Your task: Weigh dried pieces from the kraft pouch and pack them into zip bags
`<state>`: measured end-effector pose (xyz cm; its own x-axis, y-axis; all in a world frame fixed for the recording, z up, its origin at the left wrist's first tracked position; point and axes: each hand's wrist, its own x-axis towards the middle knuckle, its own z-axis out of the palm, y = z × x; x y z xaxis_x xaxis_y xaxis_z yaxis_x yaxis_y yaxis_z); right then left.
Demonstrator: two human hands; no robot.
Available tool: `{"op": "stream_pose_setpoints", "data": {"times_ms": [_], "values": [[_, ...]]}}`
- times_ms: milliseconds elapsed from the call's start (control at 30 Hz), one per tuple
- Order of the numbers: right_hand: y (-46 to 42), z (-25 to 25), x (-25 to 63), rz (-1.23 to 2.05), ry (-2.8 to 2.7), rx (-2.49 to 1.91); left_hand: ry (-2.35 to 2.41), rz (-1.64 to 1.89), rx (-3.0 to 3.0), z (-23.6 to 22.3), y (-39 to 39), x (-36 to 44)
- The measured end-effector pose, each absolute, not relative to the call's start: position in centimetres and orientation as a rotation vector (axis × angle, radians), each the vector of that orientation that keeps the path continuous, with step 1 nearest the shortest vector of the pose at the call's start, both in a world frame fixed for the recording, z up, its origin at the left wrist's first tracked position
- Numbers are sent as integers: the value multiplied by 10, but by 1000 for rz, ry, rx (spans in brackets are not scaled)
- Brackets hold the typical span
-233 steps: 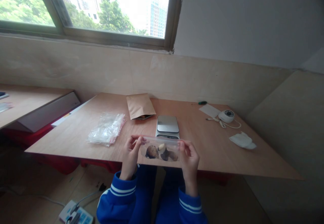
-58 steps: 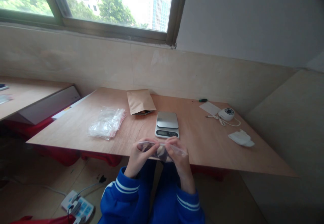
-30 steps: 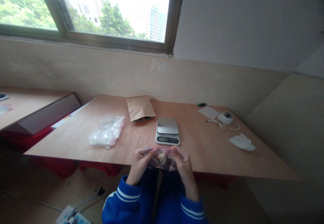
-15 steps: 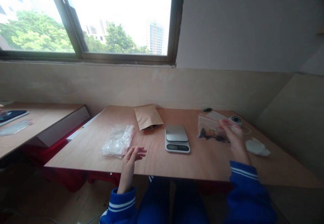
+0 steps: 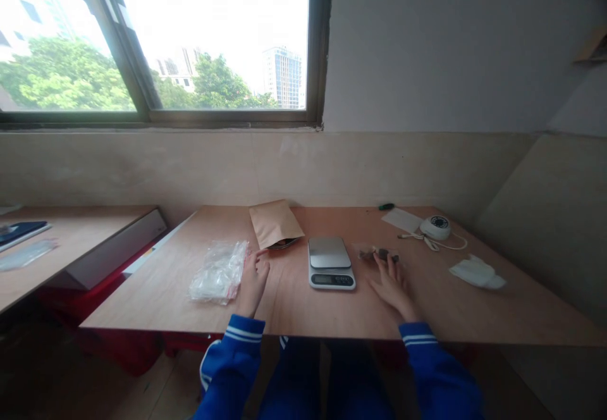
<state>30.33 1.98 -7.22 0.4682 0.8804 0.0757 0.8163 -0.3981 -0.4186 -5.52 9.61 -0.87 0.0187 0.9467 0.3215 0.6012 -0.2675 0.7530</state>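
Two bare hands, apart from each other, reach over a wooden table [image 5: 294,312] on either side of a kitchen scale [image 5: 331,265].
The right hand [image 5: 392,286], fingers spread, is at a clear bag of dark, lumpy pieces [image 5: 366,253] lying flat on the table just right of the scale; its fingertips overlap the bag, though whether they press on it I cannot tell. The left hand [image 5: 253,284], fingers loosely bent and parted, is at the right edge of a stack of clear plastic bags [image 5: 218,271]; contact is unclear. A brown paper pouch [image 5: 276,224] lies behind, between stack and scale.
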Motion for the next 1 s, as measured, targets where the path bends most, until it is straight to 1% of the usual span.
{"op": "stream_pose_setpoints", "data": {"times_ms": [67,133,233,300,400,500,667,767,900,1000], "values": [[25,-67,308,206,-1452,-2328,1633,1082,1994,-5,123,-46],[28,-58,309,105,-1458,-2306,1681,998,2076,-2,145,-38],[25,-40,292,-16,-1508,-2124,1718,842,2177,0,165,-32],[19,-25,269,62,-1639,-1890,1735,741,2232,0,172,-33],[14,-3,227,328,-1836,-1522,1777,606,2292,2,175,-35],[25,13,187,515,-1883,-1290,1807,516,2357,6,172,-35],[50,22,135,535,-1903,-1202,1799,494,2481,7,167,-26],[42,18,115,549,-1969,-1129,1777,489,2544,3,172,-22],[15,9,116,553,-2041,-1033,1735,435,2561,6,183,-24],[9,8,130,534,-1979,-1049,1712,418,2570,17,185,-27]]}}
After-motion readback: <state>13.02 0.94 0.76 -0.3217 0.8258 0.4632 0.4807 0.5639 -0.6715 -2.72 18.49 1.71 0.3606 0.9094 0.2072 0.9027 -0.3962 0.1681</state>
